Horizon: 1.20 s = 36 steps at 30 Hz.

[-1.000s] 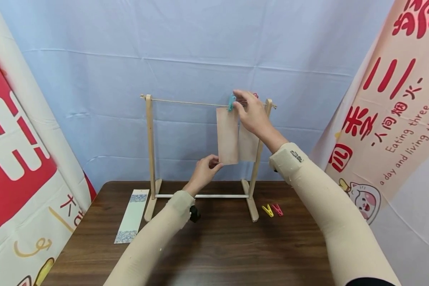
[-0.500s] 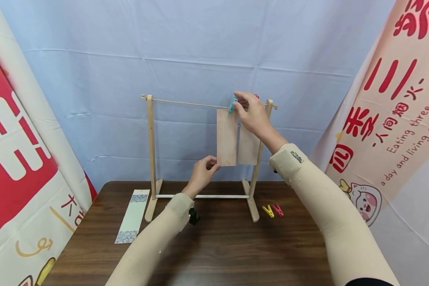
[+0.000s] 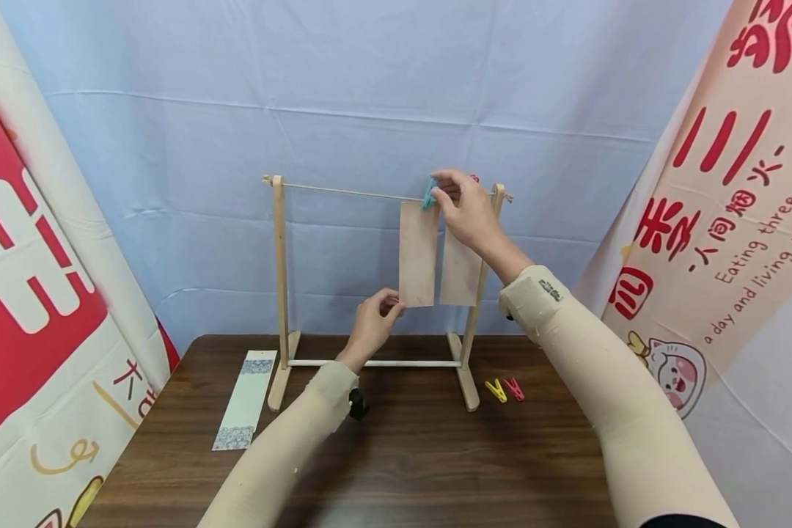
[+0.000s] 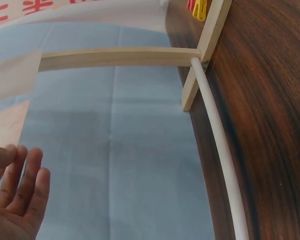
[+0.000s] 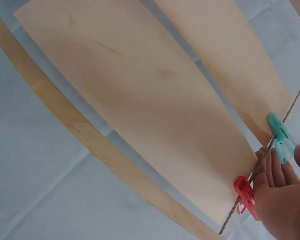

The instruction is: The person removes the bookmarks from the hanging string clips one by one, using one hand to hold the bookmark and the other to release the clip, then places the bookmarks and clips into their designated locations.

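Observation:
A pale beige rectangular sheet [image 3: 418,255] hangs from the twine [image 3: 343,191] of a wooden frame. At its top edge sits a teal clothespin [image 3: 429,193], clamped over the twine and sheet in the right wrist view. My right hand [image 3: 467,209] holds this clothespin between thumb and fingers. Lower down, my left hand [image 3: 372,323] pinches the sheet's bottom left corner. A second beige sheet [image 3: 460,271] hangs just to the right, partly behind my right hand. Its red clothespin [image 5: 246,195] shows clearly in the right wrist view.
Wooden posts [image 3: 281,264] stand on feet joined by a white rod [image 3: 396,363]. Yellow [image 3: 496,390] and pink [image 3: 515,389] clothespins lie on the dark table [image 3: 422,469] at right. A blue-patterned pale strip [image 3: 246,400] lies at left. Pale blue cloth [image 3: 369,88] hangs behind.
My left hand has shifted slightly left with the sheet's lower corner, so the gap between the two sheets looks wider at the bottom. My right hand stays at the teal clothespin.

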### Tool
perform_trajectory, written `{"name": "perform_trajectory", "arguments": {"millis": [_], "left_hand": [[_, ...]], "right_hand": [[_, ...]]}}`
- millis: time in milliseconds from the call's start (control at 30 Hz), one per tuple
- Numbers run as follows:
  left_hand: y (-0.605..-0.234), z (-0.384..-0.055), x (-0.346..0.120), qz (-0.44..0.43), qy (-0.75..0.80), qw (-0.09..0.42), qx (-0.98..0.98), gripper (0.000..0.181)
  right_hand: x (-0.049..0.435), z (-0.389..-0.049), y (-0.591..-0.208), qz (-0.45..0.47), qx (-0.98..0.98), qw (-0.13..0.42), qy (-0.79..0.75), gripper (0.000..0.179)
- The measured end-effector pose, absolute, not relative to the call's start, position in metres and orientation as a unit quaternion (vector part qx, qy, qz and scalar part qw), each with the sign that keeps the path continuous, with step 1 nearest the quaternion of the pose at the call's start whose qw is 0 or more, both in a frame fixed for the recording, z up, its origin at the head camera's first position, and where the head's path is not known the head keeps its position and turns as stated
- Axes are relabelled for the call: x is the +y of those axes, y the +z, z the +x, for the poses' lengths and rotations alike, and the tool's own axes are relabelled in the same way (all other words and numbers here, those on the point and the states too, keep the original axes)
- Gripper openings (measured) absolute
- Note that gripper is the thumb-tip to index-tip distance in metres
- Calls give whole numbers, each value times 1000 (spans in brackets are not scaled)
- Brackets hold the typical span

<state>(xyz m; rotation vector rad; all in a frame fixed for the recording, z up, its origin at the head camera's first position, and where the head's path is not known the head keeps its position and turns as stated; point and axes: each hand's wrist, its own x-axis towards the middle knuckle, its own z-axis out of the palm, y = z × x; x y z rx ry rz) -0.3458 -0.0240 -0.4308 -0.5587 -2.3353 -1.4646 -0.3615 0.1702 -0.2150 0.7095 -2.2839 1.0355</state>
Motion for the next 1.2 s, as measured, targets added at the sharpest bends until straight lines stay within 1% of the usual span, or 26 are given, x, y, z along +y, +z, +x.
{"name": "perform_trajectory", "arguments": {"millis": [167,433,767,1200], "left_hand": [[-430,-344,-25,-196,-521,170,-813,21],[-431,-344,-26,-197,-529,179,-806,21],[-433,-342,-28,-197,-526,181,-807,24],[-434,-340,-32,-207,-529,186,-801,23]], "right_hand": [[170,-360,-214,270,-840,275,382,34],[171,-358,-217,287,-823,321,370,28],[171,-357,-223,287,-802,361,379,23],[166,-358,-224,325,-760,419,374,6]]}}
